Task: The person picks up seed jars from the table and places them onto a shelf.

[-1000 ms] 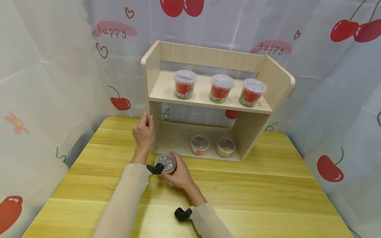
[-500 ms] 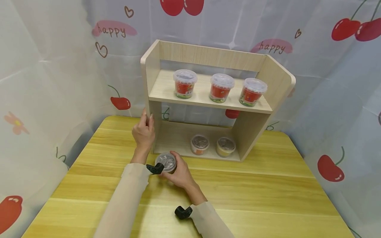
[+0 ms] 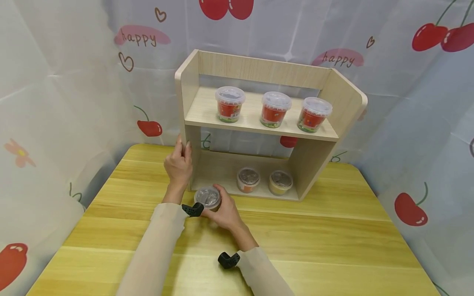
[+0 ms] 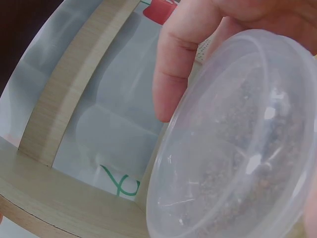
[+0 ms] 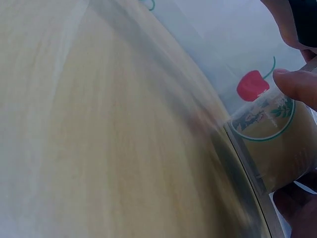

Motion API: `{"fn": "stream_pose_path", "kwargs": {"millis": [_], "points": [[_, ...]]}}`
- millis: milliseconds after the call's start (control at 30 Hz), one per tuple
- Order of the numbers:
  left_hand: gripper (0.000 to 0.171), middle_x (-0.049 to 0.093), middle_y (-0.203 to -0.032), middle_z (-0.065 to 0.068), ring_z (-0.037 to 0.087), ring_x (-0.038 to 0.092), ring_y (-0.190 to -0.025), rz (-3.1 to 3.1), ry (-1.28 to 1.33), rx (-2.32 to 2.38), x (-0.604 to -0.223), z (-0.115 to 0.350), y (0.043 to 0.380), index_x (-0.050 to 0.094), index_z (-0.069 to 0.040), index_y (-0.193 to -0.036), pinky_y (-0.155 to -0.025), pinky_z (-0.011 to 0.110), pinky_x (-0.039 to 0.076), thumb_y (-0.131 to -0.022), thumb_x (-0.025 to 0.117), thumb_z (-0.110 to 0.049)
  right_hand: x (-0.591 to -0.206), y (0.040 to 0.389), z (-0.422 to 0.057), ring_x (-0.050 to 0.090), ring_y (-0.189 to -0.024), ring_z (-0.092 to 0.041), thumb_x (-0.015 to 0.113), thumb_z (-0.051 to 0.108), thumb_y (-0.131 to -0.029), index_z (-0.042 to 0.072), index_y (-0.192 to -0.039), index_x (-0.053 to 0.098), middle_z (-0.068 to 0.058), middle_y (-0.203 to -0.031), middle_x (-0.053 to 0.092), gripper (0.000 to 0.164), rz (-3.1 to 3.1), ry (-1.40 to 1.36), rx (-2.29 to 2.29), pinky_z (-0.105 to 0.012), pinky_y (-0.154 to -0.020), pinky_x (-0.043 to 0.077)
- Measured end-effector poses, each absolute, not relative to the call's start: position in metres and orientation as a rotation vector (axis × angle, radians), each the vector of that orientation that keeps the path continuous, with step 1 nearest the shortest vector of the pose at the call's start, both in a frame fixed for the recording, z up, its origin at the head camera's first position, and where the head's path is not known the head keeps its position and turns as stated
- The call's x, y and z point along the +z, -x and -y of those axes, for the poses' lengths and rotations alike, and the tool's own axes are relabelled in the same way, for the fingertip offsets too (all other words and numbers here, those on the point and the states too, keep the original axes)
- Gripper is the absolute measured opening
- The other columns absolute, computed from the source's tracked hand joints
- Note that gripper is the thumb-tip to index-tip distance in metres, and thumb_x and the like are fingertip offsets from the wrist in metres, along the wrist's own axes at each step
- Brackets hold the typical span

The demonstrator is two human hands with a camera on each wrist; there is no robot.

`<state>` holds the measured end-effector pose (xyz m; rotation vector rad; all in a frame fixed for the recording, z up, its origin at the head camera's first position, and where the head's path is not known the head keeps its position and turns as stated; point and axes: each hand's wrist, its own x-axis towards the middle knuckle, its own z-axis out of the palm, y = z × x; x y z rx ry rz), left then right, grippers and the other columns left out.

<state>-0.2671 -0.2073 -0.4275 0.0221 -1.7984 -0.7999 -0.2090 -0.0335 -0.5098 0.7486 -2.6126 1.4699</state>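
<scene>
My right hand (image 3: 225,209) holds a small round plastic tub (image 3: 207,198) with a clear lid, at the front left of the wooden shelf (image 3: 270,131). In the left wrist view the lid (image 4: 233,148) looms large, with a finger curled over its rim and dark speckles behind the clear plastic. The right wrist view shows the same tub (image 5: 280,148) from the side, tan below a printed green ring, between thumb and fingers. My left hand (image 3: 179,164) grips the shelf's left side panel (image 3: 187,94), its fingertips partly hidden behind the edge.
Three red-labelled tubs (image 3: 274,110) with clear lids stand on the upper board. On the lower board are an orange-labelled tub (image 3: 248,180) and a yellowish tub (image 3: 280,183). The shelf stands on a yellow wooden table (image 3: 314,246), with a cherry-print curtain (image 3: 148,82) behind.
My right hand has shifted slightly forward with the tub, toward the shelf's lower left opening. The left hand stays on the side panel.
</scene>
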Motion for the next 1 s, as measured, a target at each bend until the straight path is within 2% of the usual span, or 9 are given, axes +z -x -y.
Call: {"fn": "stream_pose_path", "kwargs": {"millis": [367, 667, 1000], "points": [[0.028, 0.049, -0.054, 0.014, 0.033, 0.047, -0.044, 1.806, -0.029, -0.795, -0.427, 0.208, 0.268, 0.063, 0.000, -0.116, -0.044, 0.044, 0.034, -0.097, 0.059, -0.019, -0.507, 0.212, 0.032, 0.057, -0.118, -0.028, 0.086, 0.034, -0.074, 0.005, -0.143, 0.043, -0.013, -0.133, 0.058, 0.087, 2.589, -0.720, 1.502, -0.045, -0.099, 0.044], [0.028, 0.050, -0.054, 0.014, 0.032, 0.047, -0.043, 1.799, -0.025, -0.786, -0.428, 0.208, 0.268, 0.063, -0.001, -0.117, -0.043, 0.045, 0.034, -0.096, 0.060, -0.019, -0.501, 0.214, 0.032, 0.057, -0.117, -0.029, 0.085, 0.026, -0.074, 0.003, -0.142, 0.043, -0.015, -0.132, 0.057, 0.083, 2.557, -0.705, 1.512, -0.045, -0.099, 0.044], [0.028, 0.050, -0.054, 0.015, 0.033, 0.047, -0.043, 1.802, -0.019, -0.783, -0.427, 0.207, 0.267, 0.063, 0.000, -0.116, -0.043, 0.047, 0.036, -0.097, 0.059, -0.019, -0.496, 0.221, 0.030, 0.058, -0.114, -0.030, 0.087, 0.034, -0.073, 0.006, -0.143, 0.043, -0.015, -0.129, 0.058, 0.087, 2.548, -0.642, 1.551, -0.046, -0.095, 0.046]]}}
